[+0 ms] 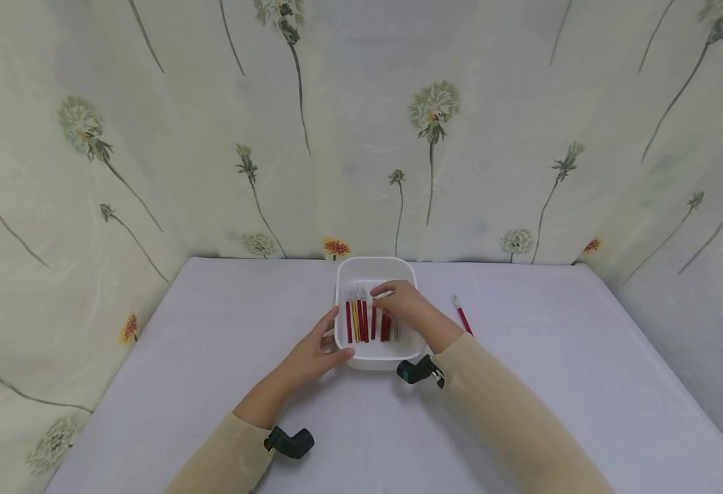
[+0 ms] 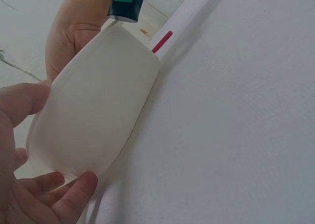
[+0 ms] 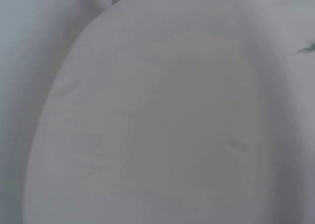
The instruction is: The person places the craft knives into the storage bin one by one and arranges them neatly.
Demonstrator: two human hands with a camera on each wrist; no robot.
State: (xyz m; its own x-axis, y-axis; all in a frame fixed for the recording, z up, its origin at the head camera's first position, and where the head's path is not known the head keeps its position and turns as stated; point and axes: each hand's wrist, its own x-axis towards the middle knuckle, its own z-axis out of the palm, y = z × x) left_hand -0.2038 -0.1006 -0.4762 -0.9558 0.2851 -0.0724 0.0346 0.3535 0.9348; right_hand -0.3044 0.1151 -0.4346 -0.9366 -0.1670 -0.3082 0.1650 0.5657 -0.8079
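Observation:
A white plastic tub (image 1: pixel 376 351) stands near the far side of the table. Inside it, several slim pens with red or yellow barrels (image 1: pixel 363 322) and whitish ends lie side by side. My left hand (image 1: pixel 313 351) grips the tub at its near left corner, the thumb over the near rim and the fingers along the side. In the left wrist view the tub's smooth outer side (image 2: pixel 98 101) faces the camera. My right hand (image 1: pixel 403 303) reaches in over the right rim and pinches a red pen (image 1: pixel 374 324) near its whitish end. The right wrist view shows mostly the blurred white tub wall (image 3: pixel 157 111).
Right of the tub, another red pen (image 1: pixel 464 320) lies on the white-covered table (image 1: pixel 559 384), partly behind my right forearm. A flower-patterned cloth (image 1: pixel 355 151) hangs along the table's back and sides. Dark wrist cameras (image 1: pixel 290 443) sit on both sleeves.

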